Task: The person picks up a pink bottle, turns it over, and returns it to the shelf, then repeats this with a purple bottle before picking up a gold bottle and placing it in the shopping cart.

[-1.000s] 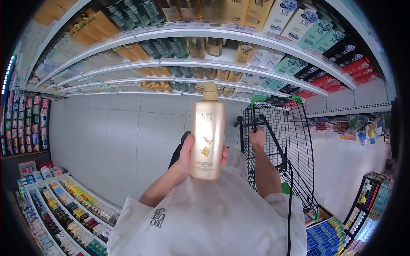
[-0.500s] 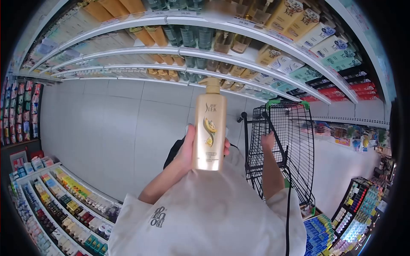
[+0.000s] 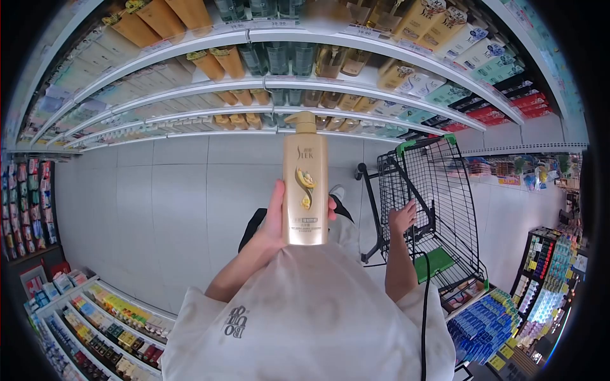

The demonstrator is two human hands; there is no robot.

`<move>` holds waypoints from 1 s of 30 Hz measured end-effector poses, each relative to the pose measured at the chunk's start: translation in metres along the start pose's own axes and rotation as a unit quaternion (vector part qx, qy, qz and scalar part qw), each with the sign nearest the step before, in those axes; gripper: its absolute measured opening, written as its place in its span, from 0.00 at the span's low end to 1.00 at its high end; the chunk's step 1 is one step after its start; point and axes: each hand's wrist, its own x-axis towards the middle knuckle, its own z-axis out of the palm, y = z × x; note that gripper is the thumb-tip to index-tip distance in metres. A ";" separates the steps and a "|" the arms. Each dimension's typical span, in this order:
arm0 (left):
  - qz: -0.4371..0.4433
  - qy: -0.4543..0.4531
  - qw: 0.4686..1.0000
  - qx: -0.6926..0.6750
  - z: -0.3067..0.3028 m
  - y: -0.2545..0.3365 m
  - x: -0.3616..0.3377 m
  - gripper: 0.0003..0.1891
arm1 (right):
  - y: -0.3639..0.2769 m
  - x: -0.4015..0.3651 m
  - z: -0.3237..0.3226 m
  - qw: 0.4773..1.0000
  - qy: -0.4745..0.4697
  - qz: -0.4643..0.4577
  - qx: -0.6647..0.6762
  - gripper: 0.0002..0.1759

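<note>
A gold pump bottle (image 3: 305,190) stands upright in front of my chest, its printed front label facing up toward the camera. My left hand (image 3: 274,216) is wrapped around its lower half, thumb on the left side and fingertips showing on the right; the palm is hidden behind it. At the near side of the black wire shopping cart (image 3: 438,190), my right hand (image 3: 403,217) is raised with its fingers apart, close to a dark bar of the cart. Nothing shows in that hand.
Shelves (image 3: 190,95) of bottles and tubes curve across the front. Packaged goods hang on a rack (image 3: 28,203) at the left. Low shelves (image 3: 95,324) stand at lower left, and blue packages (image 3: 486,324) are stacked at lower right. A tiled floor (image 3: 171,190) lies between.
The bottle and my left hand have shifted slightly left and up. My right hand has opened its fingers from a closed hold at the cart. The cart has turned and shows more of its inside.
</note>
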 end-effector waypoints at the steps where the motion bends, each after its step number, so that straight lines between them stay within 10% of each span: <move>1: -0.005 0.001 1.000 0.004 0.000 0.001 -0.002 0.45 | 0.000 0.000 0.002 1.000 -0.004 0.013 -0.001 0.46; 30: -0.170 -0.153 0.973 0.039 0.000 -0.006 -0.011 0.46 | 0.008 0.017 -0.019 0.983 -0.170 0.061 0.035 0.48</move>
